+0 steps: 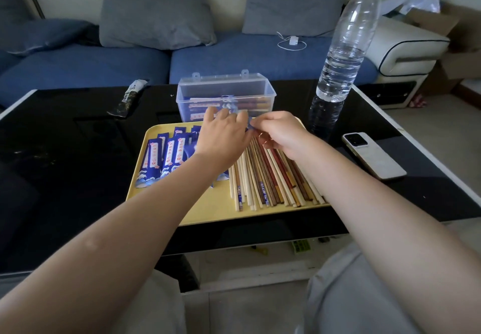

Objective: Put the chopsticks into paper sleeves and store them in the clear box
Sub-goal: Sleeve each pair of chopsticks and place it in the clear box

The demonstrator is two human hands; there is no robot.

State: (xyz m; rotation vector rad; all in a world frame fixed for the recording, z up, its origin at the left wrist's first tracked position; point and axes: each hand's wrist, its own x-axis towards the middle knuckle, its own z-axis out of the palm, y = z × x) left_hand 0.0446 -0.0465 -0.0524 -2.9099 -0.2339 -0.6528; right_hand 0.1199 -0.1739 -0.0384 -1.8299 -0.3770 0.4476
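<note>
Left hand (223, 135): fingers curled, a blue sleeve edge apparently pinched.
Right hand (279, 132): curled; hold cannot be told.
Clear box (265, 91): just beyond the hands.
Chopsticks (270, 177): spread beneath the right wrist.
Water bottle (343, 47): right of the box.
Phone (374, 155): beside the right forearm.

Sleeves (166, 159) left, chopsticks (270, 180) right on tray (208, 208); box (226, 91) behind.

Both forearms were bare from the elbows down, with no sleeves, watch or bracelet showing on either wrist. The left hand (223, 138) and the right hand (281, 133) wore no gloves. At the bottom edge, the person's legs were covered by light grey fabric trousers (346, 294), plain and unmarked.
</note>
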